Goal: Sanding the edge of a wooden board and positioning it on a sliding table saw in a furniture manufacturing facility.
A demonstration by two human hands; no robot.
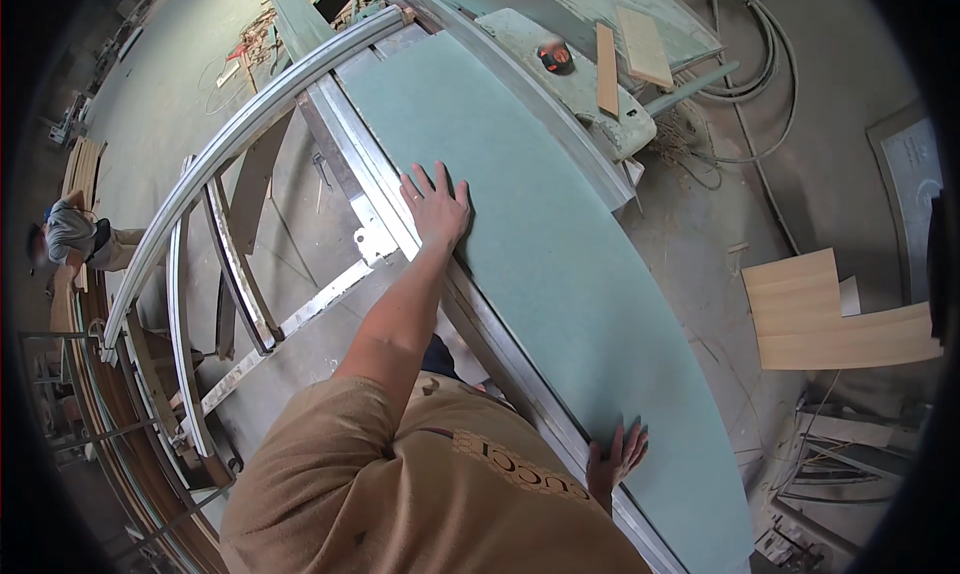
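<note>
A long pale green board (530, 234) stretches diagonally in front of me, from the far left down to the lower right. Flat on it near its left-hand edge lies my left hand (438, 209), fingers spread, beside a metal rail. My right hand (618, 458) rests farther down at the same edge, its fingers stretched out over the board and the wrist hidden by my shirt. Neither hand grips anything. The silver metal rail (375, 144) runs along the board's near edge, close to my body.
Left of the rail is an open metal frame (325, 296) with a long silver fence bar (215, 154). Beyond the board, a worn table (520, 36) carries a tape measure (555, 58) and wood strips (607, 69). Wooden offcuts (800, 314) lie right; another person (75, 239) stands far left.
</note>
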